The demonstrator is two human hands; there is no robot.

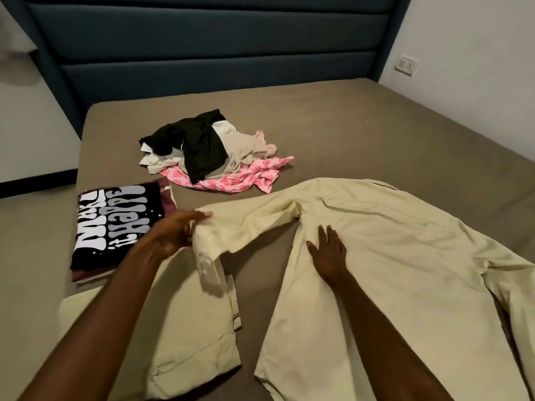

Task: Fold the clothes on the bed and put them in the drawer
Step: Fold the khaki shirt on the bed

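Note:
A pale yellow long-sleeved shirt [390,250] lies spread on the bed, back side up. My left hand [176,233] grips its left sleeve near the cuff and holds it lifted off the sheet. My right hand [328,251] presses flat on the shirt's body beside the armpit, fingers straight. A folded pale yellow garment [185,337] lies near the front edge under my left forearm. To the left sits a folded stack topped by a black printed T-shirt [115,224].
A heap of unfolded clothes [214,151], black, beige and pink patterned, lies mid-bed. The brown sheet [362,131] runs to a blue padded headboard [202,50]. A wall with a socket [406,64] borders the right side. No drawer is in view.

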